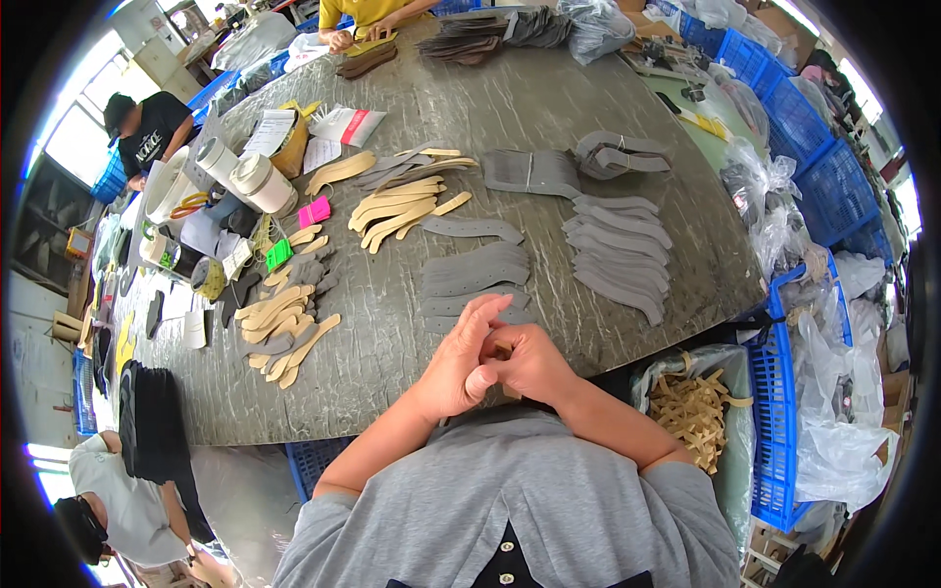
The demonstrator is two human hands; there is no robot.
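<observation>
My left hand [459,361] and my right hand [529,363] meet at the near edge of the grey marbled table [549,108], fingers pressed together around a small tan piece [503,350] that is mostly hidden between them. Just beyond my fingers lie fanned stacks of grey curved cut pieces [475,269]. More grey pieces [618,257] are spread to the right. Tan curved pieces [400,211] lie in the table's middle, and another tan and grey pile [284,328] sits to the left.
White tape rolls [257,176], paper slips and pink and green tags [294,233] crowd the table's left. A clear bag of tan strips [698,407] stands at my right beside blue crates [774,412]. Other people sit at the left [147,127], lower left [108,490] and far side [368,15].
</observation>
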